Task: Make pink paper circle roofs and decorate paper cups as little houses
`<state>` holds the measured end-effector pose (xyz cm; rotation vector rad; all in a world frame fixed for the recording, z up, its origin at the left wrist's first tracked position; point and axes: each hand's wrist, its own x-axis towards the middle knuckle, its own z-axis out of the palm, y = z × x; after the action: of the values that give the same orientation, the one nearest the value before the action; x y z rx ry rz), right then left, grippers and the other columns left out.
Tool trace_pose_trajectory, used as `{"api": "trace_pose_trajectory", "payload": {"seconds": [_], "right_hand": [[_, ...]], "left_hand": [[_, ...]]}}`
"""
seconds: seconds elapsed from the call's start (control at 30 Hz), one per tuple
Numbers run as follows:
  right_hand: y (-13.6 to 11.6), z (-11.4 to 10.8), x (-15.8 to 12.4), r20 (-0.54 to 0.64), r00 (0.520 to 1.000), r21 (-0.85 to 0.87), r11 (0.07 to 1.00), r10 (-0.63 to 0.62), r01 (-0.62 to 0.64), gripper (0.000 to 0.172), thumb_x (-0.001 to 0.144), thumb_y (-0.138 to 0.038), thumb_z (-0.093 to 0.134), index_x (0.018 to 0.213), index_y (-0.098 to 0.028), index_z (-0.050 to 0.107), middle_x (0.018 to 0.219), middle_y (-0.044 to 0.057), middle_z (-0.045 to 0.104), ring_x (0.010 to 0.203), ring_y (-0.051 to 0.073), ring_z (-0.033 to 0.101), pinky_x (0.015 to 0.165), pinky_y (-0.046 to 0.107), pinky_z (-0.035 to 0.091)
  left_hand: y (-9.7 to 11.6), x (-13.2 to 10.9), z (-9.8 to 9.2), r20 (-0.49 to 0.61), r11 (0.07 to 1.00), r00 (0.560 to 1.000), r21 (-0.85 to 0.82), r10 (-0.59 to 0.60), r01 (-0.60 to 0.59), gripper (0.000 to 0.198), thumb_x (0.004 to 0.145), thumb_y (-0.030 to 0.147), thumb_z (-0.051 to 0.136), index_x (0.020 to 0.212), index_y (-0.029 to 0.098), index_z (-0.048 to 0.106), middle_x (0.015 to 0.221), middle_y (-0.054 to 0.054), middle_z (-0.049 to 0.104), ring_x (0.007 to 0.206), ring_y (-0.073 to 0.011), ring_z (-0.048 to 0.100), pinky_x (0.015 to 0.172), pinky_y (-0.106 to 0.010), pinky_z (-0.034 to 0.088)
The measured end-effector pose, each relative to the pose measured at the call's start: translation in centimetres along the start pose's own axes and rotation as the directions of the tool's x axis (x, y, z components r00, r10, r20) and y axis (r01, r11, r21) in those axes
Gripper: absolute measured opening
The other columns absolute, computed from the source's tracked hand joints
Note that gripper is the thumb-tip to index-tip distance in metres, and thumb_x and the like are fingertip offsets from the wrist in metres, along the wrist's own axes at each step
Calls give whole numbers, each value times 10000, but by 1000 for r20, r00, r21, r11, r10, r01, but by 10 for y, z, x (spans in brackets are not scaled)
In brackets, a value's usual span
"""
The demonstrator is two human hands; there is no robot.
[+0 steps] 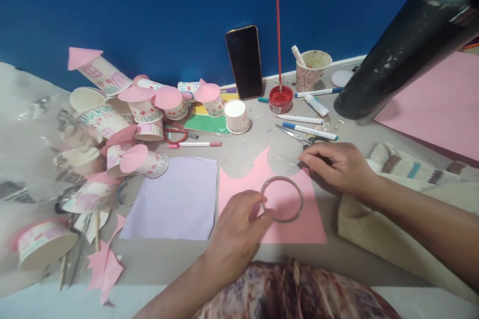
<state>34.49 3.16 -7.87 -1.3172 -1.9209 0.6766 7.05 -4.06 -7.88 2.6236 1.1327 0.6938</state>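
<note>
A thin, pale ring (281,178), like a bangle, lies flat on a sheet of pink paper (299,232) whose far edge is cut into curves. My left hand (239,229) pinches the ring's left side between thumb and fingertips. Off the sheet's far right corner, my right hand (339,167) is closed, thumb against the fingers; whatever it may hold is too small to make out. Just beyond those fingers rest scissors (295,134), their handles partly hidden by the hand. To the left is a lilac paper sheet (174,197).
Decorated paper cups with pink tops (136,104) crowd the left side. Behind are a plain cup (237,118), a leaning phone (245,62), a red paint pot (280,102) and markers (310,130). A dark cylinder (400,45) and a cloth (374,224) occupy the right.
</note>
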Motion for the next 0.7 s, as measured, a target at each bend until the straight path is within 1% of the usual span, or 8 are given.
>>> {"api": "trace_pose_trajectory", "payload": {"seconds": [0.07, 0.17, 0.37, 0.43, 0.5, 0.6, 0.7], "right_hand": [[1, 0, 0, 8, 1000, -3, 1000, -12, 12, 230, 950, -317, 565, 779, -248, 701, 676, -5, 729, 607, 155, 645, 651, 279, 477], [2, 1, -1, 28, 999, -10, 999, -39, 39, 228, 956, -305, 567, 778, -246, 697, 684, -8, 727, 609, 147, 641, 640, 268, 469], [2, 1, 1, 64, 995, -49, 995, -80, 83, 214, 964, -256, 565, 789, -235, 686, 677, -24, 719, 595, 127, 636, 618, 245, 456], [4, 2, 1, 74, 991, -79, 990, -109, 115, 208, 971, -237, 565, 802, -222, 685, 698, -21, 727, 612, 121, 646, 622, 236, 451], [6, 3, 0, 78, 983, -120, 978, -164, 172, 208, 982, -214, 556, 816, -207, 682, 714, -9, 726, 632, 123, 649, 630, 235, 443], [7, 4, -3, 136, 952, -137, 946, -275, 293, 209, 1003, -192, 533, 855, -198, 681, 717, 1, 704, 643, 129, 630, 625, 246, 422], [3, 4, -7, 243, 894, -130, 900, -377, 416, 190, 1021, -216, 536, 911, -190, 689, 725, 9, 675, 629, 139, 596, 605, 276, 391]], "left_hand": [[-5, -4, -5, -30, 999, 999, 23, -43, 44, 276, 942, 87, 582, 1138, 254, 684, 1163, -95, 654, 1065, -228, 634, 845, -365, 580], [-11, -6, -6, -73, 996, 995, 48, -72, 75, 237, 944, 98, 600, 1118, 228, 694, 1141, -116, 642, 1030, -226, 645, 811, -355, 590], [-14, -5, -2, -83, 995, 995, 78, -54, 60, 230, 928, 85, 626, 1111, 211, 686, 1142, -124, 635, 1038, -233, 634, 828, -374, 591], [-14, -6, -3, -91, 996, 994, 63, -60, 66, 252, 916, 68, 633, 1124, 203, 681, 1153, -129, 624, 1046, -235, 623, 820, -369, 590], [-14, -7, -3, -80, 996, 994, 43, -74, 77, 279, 908, 58, 640, 1150, 194, 675, 1171, -135, 611, 1057, -241, 611, 821, -373, 588], [-15, -8, -3, -50, 995, 995, 19, -92, 93, 286, 910, 84, 657, 1181, 174, 669, 1186, -146, 595, 1071, -255, 597, 832, -395, 587], [-18, -10, -2, -38, 995, 995, 4, -96, 96, 275, 912, 109, 671, 1181, 168, 672, 1189, -142, 583, 1070, -255, 589, 841, -405, 582]]}}
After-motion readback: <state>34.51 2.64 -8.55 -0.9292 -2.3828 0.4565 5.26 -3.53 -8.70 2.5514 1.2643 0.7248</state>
